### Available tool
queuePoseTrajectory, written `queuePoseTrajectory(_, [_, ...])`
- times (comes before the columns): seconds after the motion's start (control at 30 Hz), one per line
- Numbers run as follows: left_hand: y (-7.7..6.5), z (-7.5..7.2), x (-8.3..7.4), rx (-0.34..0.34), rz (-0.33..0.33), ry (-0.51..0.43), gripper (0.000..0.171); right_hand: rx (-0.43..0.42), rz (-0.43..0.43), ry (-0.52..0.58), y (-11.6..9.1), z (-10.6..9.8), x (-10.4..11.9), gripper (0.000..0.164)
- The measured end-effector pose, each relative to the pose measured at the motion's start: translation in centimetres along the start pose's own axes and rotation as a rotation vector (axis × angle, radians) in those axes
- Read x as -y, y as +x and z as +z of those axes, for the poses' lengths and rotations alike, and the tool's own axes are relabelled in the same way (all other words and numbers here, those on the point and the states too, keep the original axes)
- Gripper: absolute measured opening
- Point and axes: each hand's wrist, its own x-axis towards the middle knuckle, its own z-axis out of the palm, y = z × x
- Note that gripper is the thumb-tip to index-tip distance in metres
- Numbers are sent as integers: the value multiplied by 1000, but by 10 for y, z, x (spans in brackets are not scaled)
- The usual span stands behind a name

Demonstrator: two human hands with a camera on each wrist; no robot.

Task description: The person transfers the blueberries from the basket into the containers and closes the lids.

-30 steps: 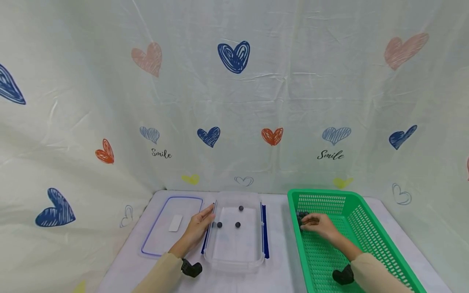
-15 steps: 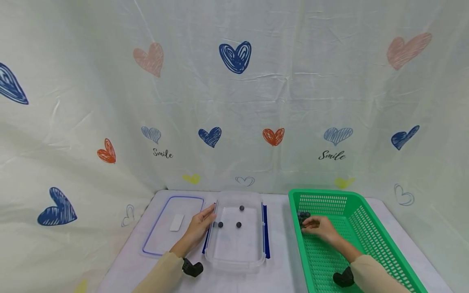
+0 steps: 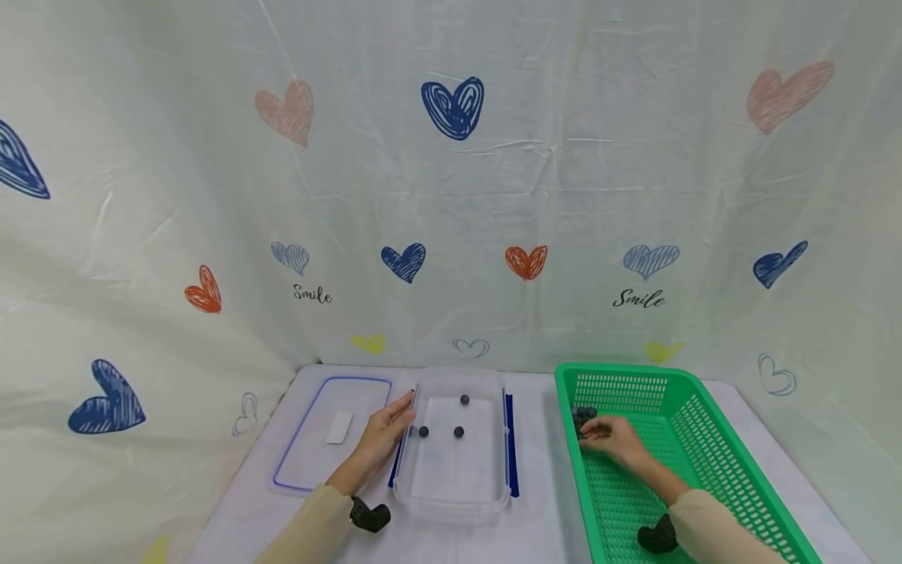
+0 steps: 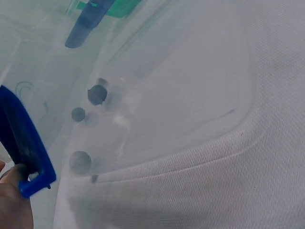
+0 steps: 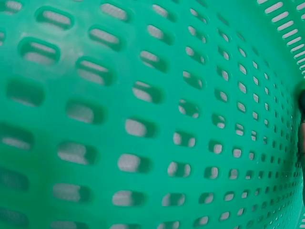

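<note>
A clear plastic box (image 3: 451,504) stands mid-table with three blueberries (image 3: 459,432) inside. My left hand (image 3: 384,433) rests against its left side, fingers straight along the wall. In the left wrist view a finger lies by the box's blue latch (image 4: 29,148), and the blueberries (image 4: 97,95) show through the plastic. My right hand (image 3: 615,440) reaches into a green basket (image 3: 634,486), its fingers bent beside a cluster of blueberries (image 3: 583,413) at the left wall. I cannot tell whether it pinches one. The right wrist view mostly shows the basket's holed wall (image 5: 162,119).
Left of the box lies its clear lid (image 3: 303,462) with a blue seal, a small white rectangle (image 3: 339,428) on it. Another blue latch (image 3: 511,454) hangs along the box's right side. A heart-printed curtain (image 3: 451,196) closes off the back.
The right hand has shifted slightly down along the basket's left wall, showing more of the blueberries. The left hand stays at the box, which has not moved.
</note>
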Motion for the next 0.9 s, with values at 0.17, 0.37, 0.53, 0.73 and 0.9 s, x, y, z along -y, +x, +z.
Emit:
queuePoseTrajectory(0.17, [0,0,0,-2,-7,-2,54,-6,-15,-2,-1,2,2,20])
queuePoseTrajectory(0.37, [0,0,0,-2,-8,-2,53,-18,-8,-34,-1,3,3,17])
queuePoseTrajectory(0.53, [0,-1,0,1,1,9,56,-28,14,-49,0,4,6,16])
queuePoseTrajectory(0.73, [1,-1,0,0,0,10,55,-25,9,-66,0,3,9,15])
queuePoseTrajectory(0.9, [0,-1,0,-1,-6,6,55,-7,4,-47,0,1,10,17])
